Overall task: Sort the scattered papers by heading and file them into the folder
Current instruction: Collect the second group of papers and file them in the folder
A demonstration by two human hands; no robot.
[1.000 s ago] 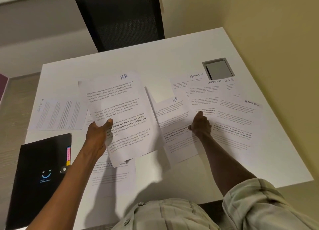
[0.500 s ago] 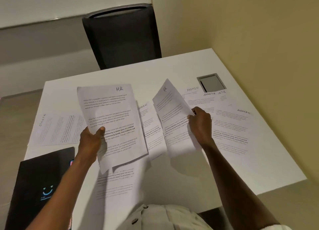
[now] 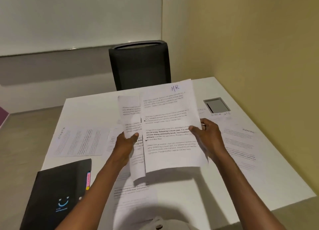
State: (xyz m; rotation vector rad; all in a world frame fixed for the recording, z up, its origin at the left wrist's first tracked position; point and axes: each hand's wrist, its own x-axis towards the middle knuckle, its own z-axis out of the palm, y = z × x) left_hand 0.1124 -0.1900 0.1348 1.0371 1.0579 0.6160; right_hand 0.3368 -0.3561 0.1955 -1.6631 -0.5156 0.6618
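The right hand (image 3: pixel 206 136) and left hand (image 3: pixel 126 140) are each gripping an HR sheet (image 3: pixel 170 124) and a second sheet (image 3: pixel 130 117), gathering the first heading, while other papers (image 3: pixel 241 143) are lying loose on the bench (image 3: pixel 181 193) and the folder (image 3: pixel 58 193) is sitting closed.

White table (image 3: pixel 172 191) in front of you. Flat on it: black folder (image 3: pixel 58 191) at near left corner, a sideways sheet (image 3: pixel 81 141) beyond it, an ADMIN sheet (image 3: pixel 241 143) at right, another sheet (image 3: pixel 134 197) near you. Grey recessed panel (image 3: pixel 216 105) far right.
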